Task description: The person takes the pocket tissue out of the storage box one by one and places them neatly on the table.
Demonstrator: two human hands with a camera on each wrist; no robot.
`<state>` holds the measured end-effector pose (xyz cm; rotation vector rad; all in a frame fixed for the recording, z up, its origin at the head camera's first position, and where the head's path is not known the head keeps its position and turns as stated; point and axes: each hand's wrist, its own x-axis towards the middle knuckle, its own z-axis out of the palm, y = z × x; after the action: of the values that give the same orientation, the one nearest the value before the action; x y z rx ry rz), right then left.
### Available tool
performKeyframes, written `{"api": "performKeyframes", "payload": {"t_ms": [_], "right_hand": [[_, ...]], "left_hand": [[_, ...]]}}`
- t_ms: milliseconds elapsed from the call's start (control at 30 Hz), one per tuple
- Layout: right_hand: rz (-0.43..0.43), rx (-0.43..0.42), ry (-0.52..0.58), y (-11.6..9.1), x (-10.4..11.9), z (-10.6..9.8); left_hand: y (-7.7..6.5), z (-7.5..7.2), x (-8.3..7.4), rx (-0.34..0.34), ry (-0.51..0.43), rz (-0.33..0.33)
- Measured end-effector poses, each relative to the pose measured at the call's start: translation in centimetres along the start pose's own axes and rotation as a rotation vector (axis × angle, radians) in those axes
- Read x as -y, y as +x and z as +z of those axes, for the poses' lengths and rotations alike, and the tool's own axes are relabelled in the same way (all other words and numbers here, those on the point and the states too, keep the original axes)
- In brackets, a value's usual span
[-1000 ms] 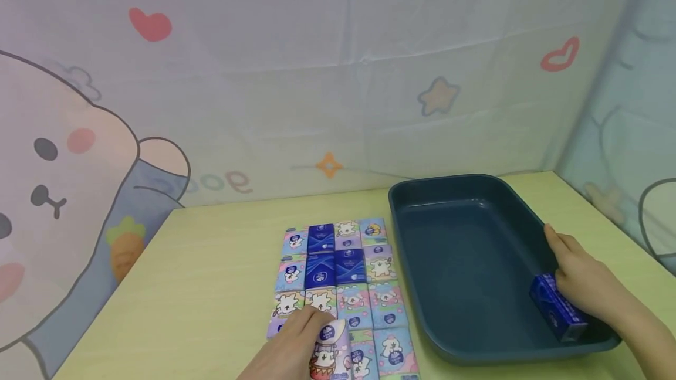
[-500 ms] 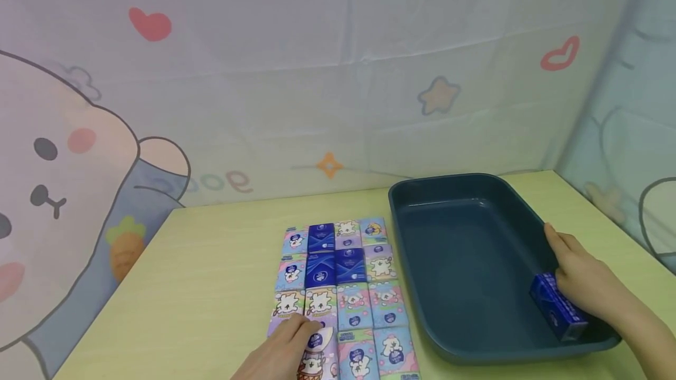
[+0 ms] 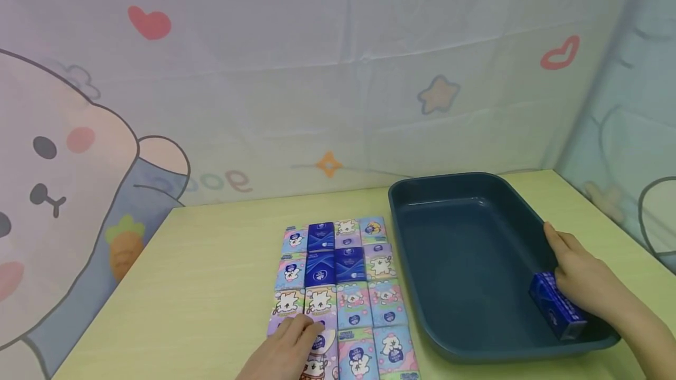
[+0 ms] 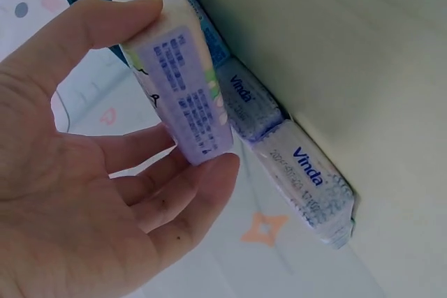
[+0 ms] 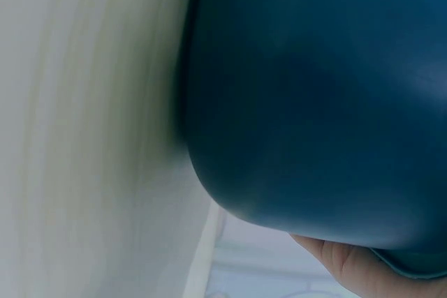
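Between the thumb and fingertips of my left hand [image 3: 280, 350] is a small Vinda tissue pack [image 4: 181, 95], its lavender printed end facing the left wrist camera. In the head view that pack [image 3: 318, 362] fits in the front row of packs, left of a pink and blue tissue pack [image 3: 358, 356]. My right hand [image 3: 588, 280] grips the right rim of a dark blue plastic tub [image 3: 470, 239]; the right wrist view shows the tub's outer wall [image 5: 300, 116]. One dark blue tissue pack [image 3: 558, 306] lies inside the tub beside this hand.
Several tissue packs lie flat in close rows on the pale yellow table [image 3: 200, 274], with dark blue packs [image 3: 320, 268] among pastel cartoon ones [image 3: 380, 263]. Directly right of them stands the tub. A printed cloth backdrop [image 3: 296, 87] hangs behind the table.
My left hand has shifted the held tissue pack left and down, then slightly right, into line with its neighbours. The right hand and the tub stay in place.
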<state>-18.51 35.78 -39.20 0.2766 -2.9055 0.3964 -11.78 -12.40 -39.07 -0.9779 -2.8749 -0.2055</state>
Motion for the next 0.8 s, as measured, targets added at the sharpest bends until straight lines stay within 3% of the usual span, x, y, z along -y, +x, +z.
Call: {"api": "performKeyframes", "payload": {"t_ms": [167, 500, 800], "right_hand": [[-0.001, -0.003, -0.001, 0.01, 0.0, 0.01], [0.01, 0.013, 0.002, 0.05, 0.15, -0.18], [0.01, 0.011, 0.006, -0.06, 0.28, -0.29]], "left_hand": [[0.03, 0.22, 0.02, -0.038, 0.044, 0.026], [-0.03, 0.45, -0.19, -0.027, 0.039, -0.007], [-0.33, 0.82, -0.25, -0.066, 0.074, -0.001]]}}
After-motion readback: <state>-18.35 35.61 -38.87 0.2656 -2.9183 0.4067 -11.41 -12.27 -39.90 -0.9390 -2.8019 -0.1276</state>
